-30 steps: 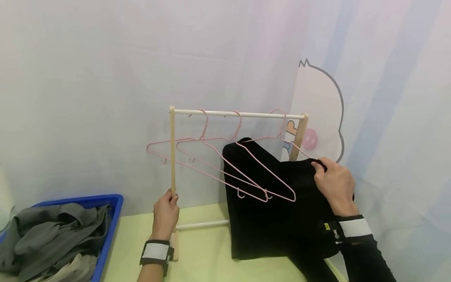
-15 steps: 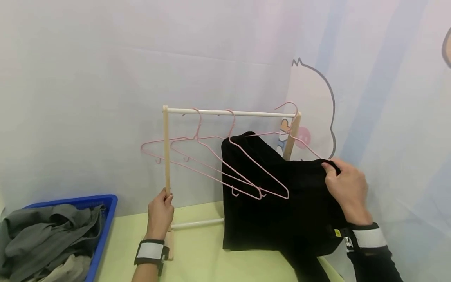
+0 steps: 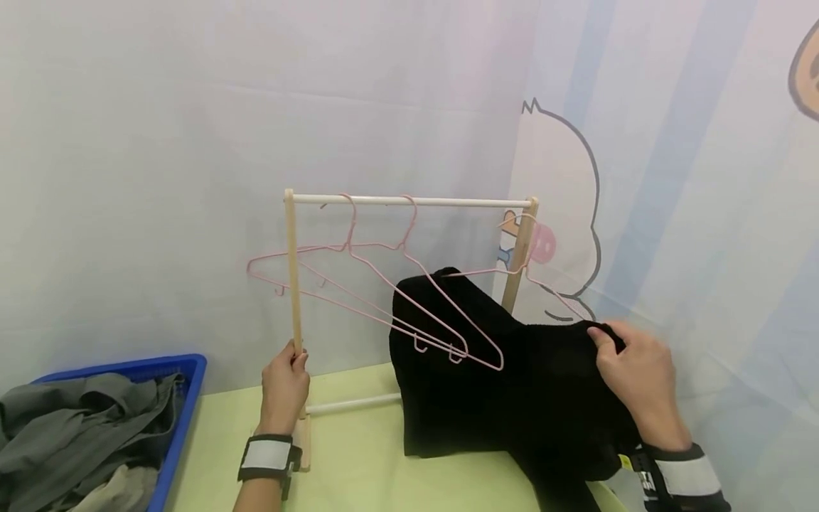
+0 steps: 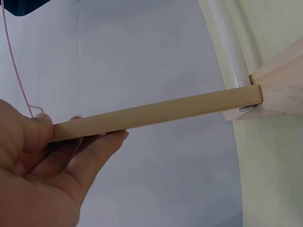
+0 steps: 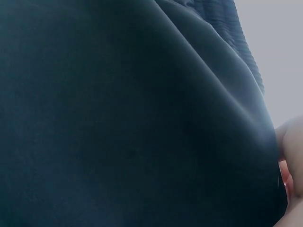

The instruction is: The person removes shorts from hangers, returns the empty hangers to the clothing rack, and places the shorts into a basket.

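Note:
A black garment point(image 3: 473, 398) hangs on a pink hanger point(image 3: 527, 267), whose hook is below the top rail near the right post. My right hand point(image 3: 643, 380) pinches the cloth near the hanger's right end. Dark fabric point(image 5: 132, 113) fills most of the right wrist view, hiding most of that hand. My left hand point(image 3: 284, 387) grips the left wooden post point(image 3: 294, 277) of a small clothes rack. In the left wrist view, the thumb and fingers hold that post point(image 4: 161, 109) from both sides. Two other pink hangers point(image 3: 350, 224) hang bare on the white rail point(image 3: 448, 203), partly in front of the garment.
A blue basket point(image 3: 188, 398) with grey and beige clothes point(image 3: 96, 419) stands at the left on the light green tabletop point(image 3: 358, 455). The rack's lower white bar point(image 3: 352, 404) runs behind the garment. A patterned curtain point(image 3: 640, 178) closes off the back and right.
The garment's hanger has come off the rail: its hook rose above and to the right, then dropped below it. The right hand moved right and down. The left hand kept its grip.

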Demonstrator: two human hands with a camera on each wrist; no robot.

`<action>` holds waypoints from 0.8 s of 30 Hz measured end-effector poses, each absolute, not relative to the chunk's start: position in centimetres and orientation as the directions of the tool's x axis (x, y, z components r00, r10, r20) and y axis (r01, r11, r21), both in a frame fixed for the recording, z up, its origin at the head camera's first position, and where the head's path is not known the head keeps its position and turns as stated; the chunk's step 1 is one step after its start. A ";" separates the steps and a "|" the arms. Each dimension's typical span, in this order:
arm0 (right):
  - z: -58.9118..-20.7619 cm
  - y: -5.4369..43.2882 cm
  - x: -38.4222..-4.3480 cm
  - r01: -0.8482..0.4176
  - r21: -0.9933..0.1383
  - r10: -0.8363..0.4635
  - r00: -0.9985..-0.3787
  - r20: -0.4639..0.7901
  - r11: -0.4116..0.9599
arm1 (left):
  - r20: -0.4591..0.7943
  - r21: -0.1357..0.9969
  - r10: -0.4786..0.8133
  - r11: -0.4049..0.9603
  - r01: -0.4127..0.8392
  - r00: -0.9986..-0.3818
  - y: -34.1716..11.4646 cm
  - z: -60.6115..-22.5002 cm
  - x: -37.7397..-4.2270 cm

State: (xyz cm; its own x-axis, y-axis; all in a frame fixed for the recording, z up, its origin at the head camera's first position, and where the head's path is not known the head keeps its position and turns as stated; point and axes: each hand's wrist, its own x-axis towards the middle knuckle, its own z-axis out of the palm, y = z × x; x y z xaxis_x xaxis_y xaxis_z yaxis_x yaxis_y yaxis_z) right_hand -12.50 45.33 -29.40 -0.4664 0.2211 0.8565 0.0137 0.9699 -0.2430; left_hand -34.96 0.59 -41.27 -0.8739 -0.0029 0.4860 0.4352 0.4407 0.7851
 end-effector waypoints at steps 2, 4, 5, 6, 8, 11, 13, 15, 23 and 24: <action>-30.2 45.3 -12.1 0.020 -0.250 0.228 -0.479 0.848 0.968 | 0.485 0.785 -0.003 0.441 0.435 -0.874 0.6 -41.2 -35.0; -31.0 45.2 -11.9 0.022 -0.261 0.238 -0.489 0.839 0.965 | 0.488 0.783 -0.003 0.443 0.436 -0.873 0.5 -41.1 -34.9; -31.4 45.1 -11.8 0.027 -0.268 0.246 -0.495 0.833 0.963 | 0.488 0.783 -0.003 0.443 0.436 -0.873 0.5 -41.1 -34.9; -31.7 45.1 -11.7 0.029 -0.274 0.251 -0.500 0.829 0.961 | 0.487 0.783 -0.004 0.444 0.435 -0.873 0.5 -41.0 -34.9; -32.5 45.2 -11.5 0.034 -0.284 0.262 -0.508 0.821 0.958 | 0.486 0.784 -0.006 0.444 0.434 -0.874 0.4 -40.9 -34.8; -33.7 45.3 -11.2 0.049 -0.297 0.278 -0.521 0.807 0.954 | 0.477 0.790 -0.006 0.441 0.426 -0.879 0.3 -40.8 -34.7; -34.4 45.4 -10.9 0.059 -0.298 0.283 -0.526 0.802 0.953 | 0.471 0.793 -0.006 0.440 0.421 -0.882 0.3 -40.7 -34.6; -35.0 45.5 -10.5 0.069 -0.302 0.290 -0.544 0.787 0.951 | 0.463 0.796 -0.004 0.442 0.414 -0.886 0.3 -40.8 -34.5; -37.7 45.6 -9.1 0.084 -0.317 0.302 -0.597 0.743 0.945 | 0.452 0.800 0.001 0.443 0.405 -0.892 0.1 -40.9 -34.6; -38.0 45.6 -8.8 0.095 -0.334 0.320 -0.606 0.728 0.938 | 0.453 0.799 0.002 0.442 0.407 -0.891 0.0 -40.9 -34.6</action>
State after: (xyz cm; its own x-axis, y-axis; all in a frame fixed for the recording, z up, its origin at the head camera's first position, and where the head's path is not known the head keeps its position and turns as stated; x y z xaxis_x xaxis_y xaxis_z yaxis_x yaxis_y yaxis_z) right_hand -8.82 45.62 -37.95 -0.6060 0.3204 0.7281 0.0947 0.9379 -0.3338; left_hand -34.61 0.01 -40.91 -0.8914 0.0020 0.4533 0.4074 0.4422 0.7991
